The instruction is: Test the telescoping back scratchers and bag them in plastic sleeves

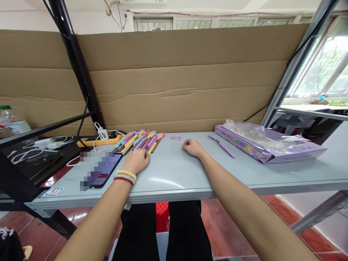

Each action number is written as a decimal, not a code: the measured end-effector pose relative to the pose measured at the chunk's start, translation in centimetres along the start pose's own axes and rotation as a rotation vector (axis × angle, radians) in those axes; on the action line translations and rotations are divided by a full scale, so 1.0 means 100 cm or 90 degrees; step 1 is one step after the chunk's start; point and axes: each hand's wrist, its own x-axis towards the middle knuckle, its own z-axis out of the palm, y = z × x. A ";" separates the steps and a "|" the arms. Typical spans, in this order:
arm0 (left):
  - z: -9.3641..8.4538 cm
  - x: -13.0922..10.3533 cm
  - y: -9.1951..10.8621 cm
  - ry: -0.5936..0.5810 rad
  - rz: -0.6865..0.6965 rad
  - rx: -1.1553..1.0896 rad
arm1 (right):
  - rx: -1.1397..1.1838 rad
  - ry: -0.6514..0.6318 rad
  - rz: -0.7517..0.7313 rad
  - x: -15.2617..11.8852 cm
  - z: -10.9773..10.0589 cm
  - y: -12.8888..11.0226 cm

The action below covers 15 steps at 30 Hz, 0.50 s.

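Observation:
My left hand (136, 160) rests on the grey table at the near edge of a pile of colourful slim sticks (140, 140) with fork-like tips. Its fingers are curled, and whether they grip a stick is hidden. My right hand (192, 147) lies on the table with its fingers curled in, nothing visible in them. A small pink item (176, 137) lies between the hands, nearer the right one. To the right of my right hand is a purple knife-like tool (223, 146). A phone (106, 172) lies left of my left hand.
An open purple box (268, 143) with clear plastic wrap stands on the right of the table (174, 174). At the left are a yellow power strip (114, 140) with white cables and a black shelf post (78, 65). A cardboard panel (179, 79) closes off the back.

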 end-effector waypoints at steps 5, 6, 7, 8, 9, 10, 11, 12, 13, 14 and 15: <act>0.002 0.004 -0.001 -0.025 -0.017 -0.006 | 0.002 -0.006 -0.005 0.000 -0.001 -0.001; 0.003 0.005 -0.001 -0.026 -0.014 -0.014 | 0.003 -0.008 -0.005 0.001 -0.001 -0.001; 0.004 0.006 -0.002 -0.026 -0.010 -0.023 | 0.004 -0.010 -0.006 0.001 -0.002 -0.001; 0.005 0.007 -0.003 -0.023 -0.004 -0.033 | 0.006 -0.012 -0.007 0.001 -0.002 -0.001; 0.007 0.008 -0.004 -0.019 0.002 -0.042 | 0.007 -0.014 -0.008 0.001 -0.002 -0.001; 0.008 0.009 -0.005 -0.014 0.007 -0.049 | 0.008 -0.015 -0.009 0.001 -0.002 -0.001; 0.009 0.009 -0.007 -0.008 0.011 -0.054 | 0.009 -0.016 -0.009 0.001 -0.002 -0.001; 0.010 0.009 -0.007 -0.004 0.014 -0.057 | 0.008 -0.017 -0.009 0.001 -0.002 -0.001; 0.011 0.009 -0.008 0.000 0.016 -0.059 | 0.007 -0.017 -0.010 0.001 -0.002 -0.001; 0.012 0.008 -0.009 0.004 0.016 -0.060 | 0.005 -0.018 -0.012 0.001 -0.002 -0.002; 0.012 0.008 -0.009 0.008 0.014 -0.062 | 0.002 -0.018 -0.014 0.001 -0.002 -0.002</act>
